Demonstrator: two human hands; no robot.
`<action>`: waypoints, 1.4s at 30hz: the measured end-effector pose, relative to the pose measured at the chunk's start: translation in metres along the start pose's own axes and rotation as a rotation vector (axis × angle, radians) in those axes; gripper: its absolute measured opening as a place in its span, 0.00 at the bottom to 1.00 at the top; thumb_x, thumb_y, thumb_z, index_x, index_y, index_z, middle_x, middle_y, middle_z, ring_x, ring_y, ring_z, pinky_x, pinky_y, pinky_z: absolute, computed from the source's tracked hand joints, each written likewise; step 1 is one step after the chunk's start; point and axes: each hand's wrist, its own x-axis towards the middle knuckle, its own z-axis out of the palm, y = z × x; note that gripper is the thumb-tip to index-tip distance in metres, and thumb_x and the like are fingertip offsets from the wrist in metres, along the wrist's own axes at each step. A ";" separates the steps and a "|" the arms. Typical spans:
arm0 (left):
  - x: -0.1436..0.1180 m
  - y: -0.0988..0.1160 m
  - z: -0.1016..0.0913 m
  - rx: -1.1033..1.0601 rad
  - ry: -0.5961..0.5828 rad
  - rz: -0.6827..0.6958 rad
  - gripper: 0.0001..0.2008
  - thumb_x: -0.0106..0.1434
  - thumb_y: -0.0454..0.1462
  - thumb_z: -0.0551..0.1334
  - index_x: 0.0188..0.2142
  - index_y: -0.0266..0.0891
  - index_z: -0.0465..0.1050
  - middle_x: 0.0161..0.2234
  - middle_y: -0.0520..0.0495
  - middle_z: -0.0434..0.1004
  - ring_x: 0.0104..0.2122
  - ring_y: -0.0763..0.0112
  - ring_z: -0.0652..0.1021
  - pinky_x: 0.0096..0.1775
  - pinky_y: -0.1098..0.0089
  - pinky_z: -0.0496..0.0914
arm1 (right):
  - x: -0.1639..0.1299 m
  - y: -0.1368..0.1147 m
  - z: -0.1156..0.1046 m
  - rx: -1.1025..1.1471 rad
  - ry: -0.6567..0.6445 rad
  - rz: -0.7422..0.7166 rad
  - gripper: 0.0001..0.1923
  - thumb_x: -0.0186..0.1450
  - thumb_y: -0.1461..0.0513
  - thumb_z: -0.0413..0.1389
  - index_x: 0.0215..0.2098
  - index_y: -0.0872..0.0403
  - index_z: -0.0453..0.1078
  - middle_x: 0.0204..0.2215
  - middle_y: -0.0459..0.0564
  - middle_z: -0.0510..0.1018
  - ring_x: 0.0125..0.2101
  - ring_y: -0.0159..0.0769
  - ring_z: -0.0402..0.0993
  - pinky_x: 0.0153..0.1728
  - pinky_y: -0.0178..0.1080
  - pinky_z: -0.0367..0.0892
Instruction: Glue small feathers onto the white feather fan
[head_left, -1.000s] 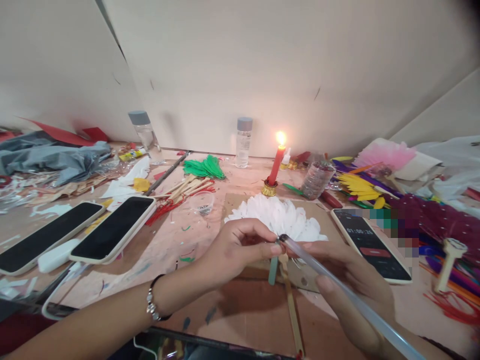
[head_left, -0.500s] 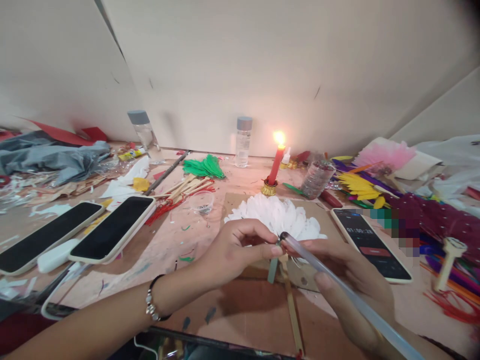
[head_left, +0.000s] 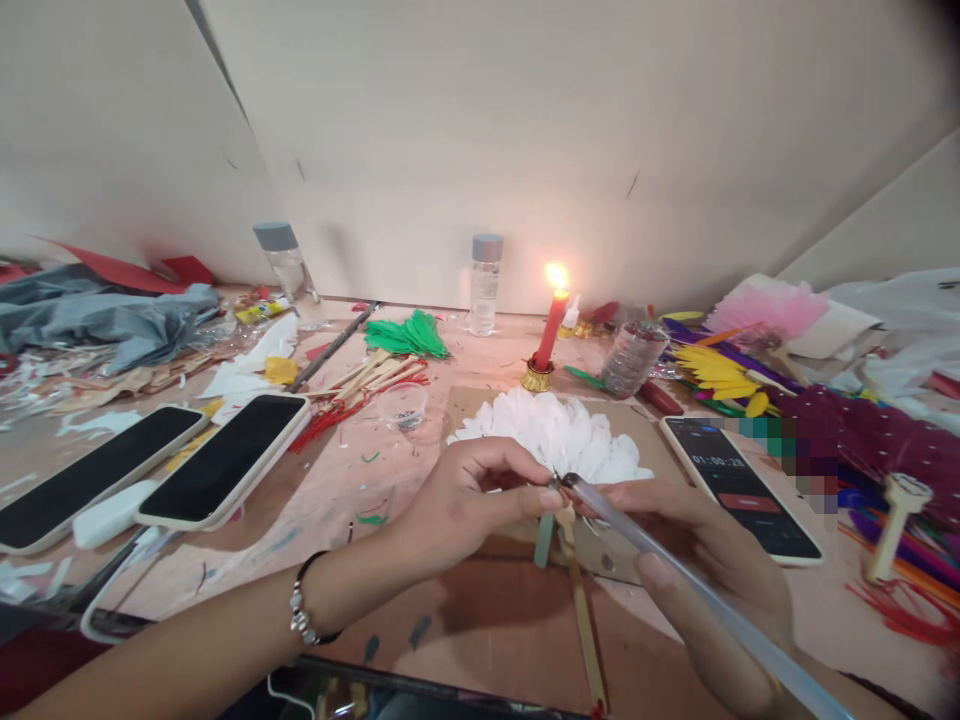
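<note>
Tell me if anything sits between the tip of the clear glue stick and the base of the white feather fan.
Nothing visible does. The glue stick in the right hand already meets the white feather fan base, pinched by the left hand.

A lit red candle (head_left: 553,325) in a gold holder burns at the back of my table (head_left: 465,640). Behind it, to my left, 2 clear bottles (head_left: 485,285) with grey caps stand by the wall. 2 dark phones (head_left: 225,458) lie side by side on my left, and a third phone (head_left: 739,487) showing a timer lies on my right. Green feathers (head_left: 409,335) sit near a bundle of wooden sticks (head_left: 371,375). Yellow feathers (head_left: 712,372) and a pink fan (head_left: 765,310) are heaped at my right, grey cloth (head_left: 97,315) at my far left.
</note>
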 end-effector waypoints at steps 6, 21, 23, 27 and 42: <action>0.000 0.002 0.001 0.013 0.007 -0.023 0.11 0.57 0.41 0.80 0.33 0.39 0.84 0.33 0.49 0.85 0.34 0.72 0.81 0.39 0.72 0.73 | -0.003 0.002 -0.001 -0.071 0.011 -0.033 0.16 0.77 0.59 0.58 0.61 0.41 0.76 0.52 0.51 0.86 0.51 0.49 0.86 0.52 0.46 0.83; -0.001 0.001 -0.002 0.062 0.001 -0.040 0.11 0.57 0.43 0.80 0.33 0.40 0.85 0.33 0.49 0.86 0.33 0.72 0.81 0.38 0.72 0.74 | -0.005 0.006 0.001 -0.111 0.032 -0.020 0.20 0.75 0.62 0.58 0.63 0.38 0.72 0.54 0.50 0.85 0.51 0.50 0.85 0.52 0.49 0.82; -0.001 0.002 -0.002 0.077 0.009 -0.032 0.11 0.57 0.43 0.80 0.33 0.40 0.85 0.33 0.49 0.86 0.34 0.72 0.81 0.38 0.72 0.74 | -0.004 0.004 -0.001 -0.132 0.020 -0.033 0.21 0.74 0.63 0.58 0.63 0.39 0.72 0.53 0.50 0.85 0.51 0.49 0.85 0.52 0.48 0.82; 0.000 0.003 -0.002 0.100 0.042 -0.022 0.12 0.56 0.43 0.80 0.32 0.40 0.85 0.33 0.48 0.85 0.34 0.72 0.81 0.38 0.72 0.74 | -0.002 0.001 -0.004 -0.192 0.020 -0.050 0.20 0.72 0.64 0.59 0.60 0.43 0.74 0.50 0.51 0.86 0.46 0.47 0.86 0.49 0.45 0.83; 0.002 0.010 -0.003 0.192 -0.002 0.046 0.08 0.59 0.40 0.78 0.33 0.39 0.84 0.33 0.48 0.86 0.32 0.72 0.80 0.37 0.72 0.73 | 0.002 0.008 -0.005 -0.304 0.071 0.012 0.13 0.74 0.60 0.60 0.56 0.45 0.76 0.44 0.51 0.87 0.37 0.43 0.85 0.37 0.42 0.79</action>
